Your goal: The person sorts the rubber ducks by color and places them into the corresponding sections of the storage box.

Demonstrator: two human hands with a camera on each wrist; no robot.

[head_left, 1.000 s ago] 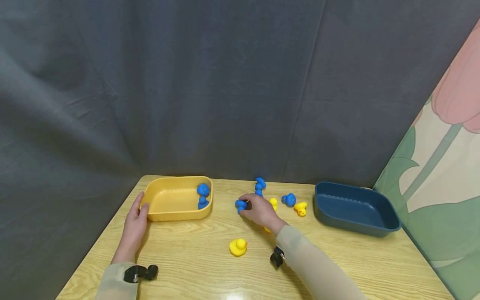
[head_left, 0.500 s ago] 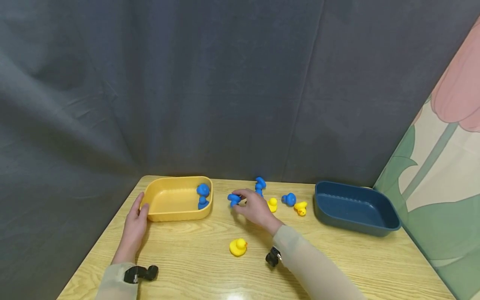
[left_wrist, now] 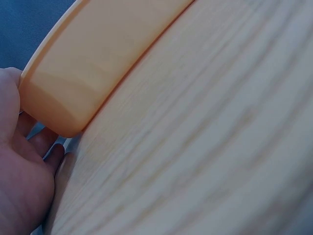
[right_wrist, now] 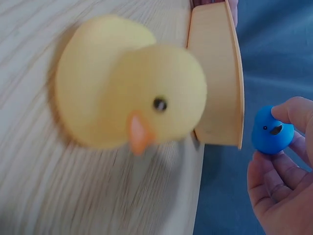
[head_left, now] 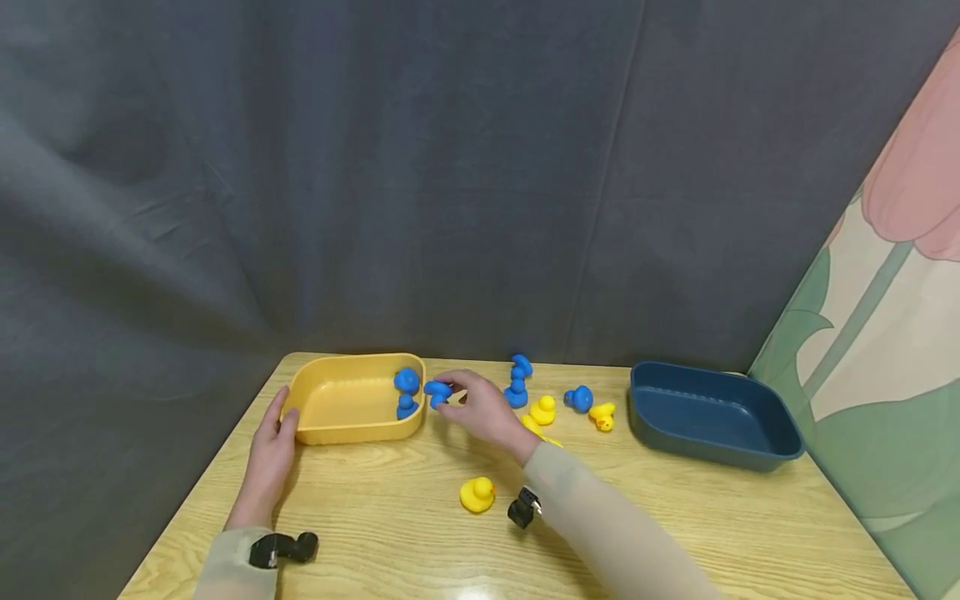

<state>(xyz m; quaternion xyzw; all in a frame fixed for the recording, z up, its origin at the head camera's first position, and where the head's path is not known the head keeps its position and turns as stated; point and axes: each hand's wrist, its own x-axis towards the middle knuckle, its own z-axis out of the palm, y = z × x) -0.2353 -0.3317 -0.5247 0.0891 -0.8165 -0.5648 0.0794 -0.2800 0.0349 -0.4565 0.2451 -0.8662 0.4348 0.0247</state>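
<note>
My right hand [head_left: 487,408] pinches a blue rubber duck [head_left: 437,389] between thumb and fingertips, right beside the right wall of the yellow tray [head_left: 337,432]. In the right wrist view that blue duck [right_wrist: 269,132] shows its eye and dark beak. My left hand [head_left: 272,446] holds the tray's near left corner, thumb at the rim and fingers along the outside. The left wrist view shows that hand [left_wrist: 24,166] against the tray wall [left_wrist: 88,63], its fingers partly behind the corner. Two blue ducks [head_left: 407,381] lie at the tray's right end.
A yellow duck [head_left: 477,495] sits at the front middle of the wooden table [head_left: 375,533]. Blue ducks [head_left: 516,394] and yellow ducks [head_left: 543,410] lie right of my right hand. A dark blue tray [head_left: 716,454] stands at the right. A grey curtain [head_left: 450,183] hangs behind.
My right hand has carried the blue duck leftward, from the group of ducks to the yellow tray's right side. My left hand stays on the tray.
</note>
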